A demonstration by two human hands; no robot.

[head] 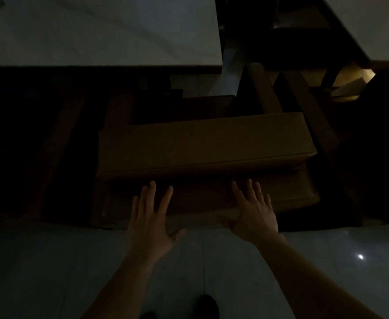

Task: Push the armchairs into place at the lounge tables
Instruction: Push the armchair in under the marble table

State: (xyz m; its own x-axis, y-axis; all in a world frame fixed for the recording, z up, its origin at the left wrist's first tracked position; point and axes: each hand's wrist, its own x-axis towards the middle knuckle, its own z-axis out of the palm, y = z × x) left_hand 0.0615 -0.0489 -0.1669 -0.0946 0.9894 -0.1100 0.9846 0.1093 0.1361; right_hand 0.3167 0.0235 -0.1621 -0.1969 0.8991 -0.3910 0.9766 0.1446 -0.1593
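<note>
Pale glossy floor tiles [50, 261] run under me, catching one small bright glint of light at my right, and the room is so dim that most of it sinks into black. Ahead, a light, smooth counter [96, 31] fills the upper left, its near edge straight and dark; a second counter [384, 19] is cut off at the upper right corner.

The armchair [200, 146] stands between me and the first counter, its back toward me, its seat side partly under the counter's near edge. Its back is a broad, boxy slab in brown, smooth like leather, with a seam running along it. Beside it on the right, dark slanted frames of another chair [304, 107] are hard to make out, and everything left of the armchair is lost in shadow.

My left hand [152, 217] lies flat against the lower back of the armchair, fingers [166, 199] straight and spread. My right hand [253, 212] does the same, fingers splayed, thumb tucked along the lower edge. My dark shoes [208, 305] barely show at the bottom.
</note>
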